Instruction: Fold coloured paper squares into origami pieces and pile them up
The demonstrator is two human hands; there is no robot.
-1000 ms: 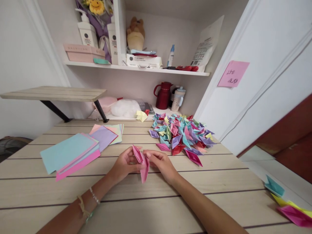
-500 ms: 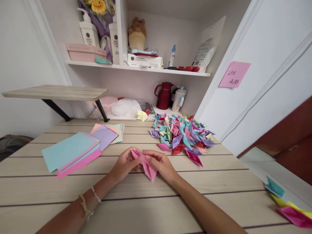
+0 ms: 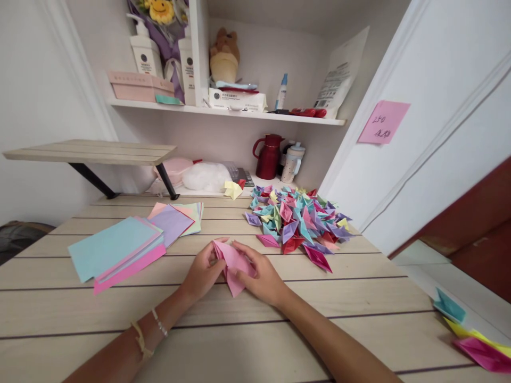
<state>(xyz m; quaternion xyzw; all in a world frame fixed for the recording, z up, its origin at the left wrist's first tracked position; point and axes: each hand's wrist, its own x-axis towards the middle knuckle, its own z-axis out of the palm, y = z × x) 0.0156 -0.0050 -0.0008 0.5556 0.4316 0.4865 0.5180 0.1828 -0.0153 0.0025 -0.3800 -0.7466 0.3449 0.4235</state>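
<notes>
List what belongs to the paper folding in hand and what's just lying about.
Likely part of it:
pink paper, held by left hand and right hand
flat sheets
folded pieces

Just lying about:
red jug
plush toy
pink box
spray bottle

Light is soft and diffuse, with edges visibly stretched.

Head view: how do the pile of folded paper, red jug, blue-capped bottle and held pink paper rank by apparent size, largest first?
1. Pile of folded paper
2. Red jug and held pink paper: too alike to rank; the paper is nearer and partly covered
3. Blue-capped bottle
</notes>
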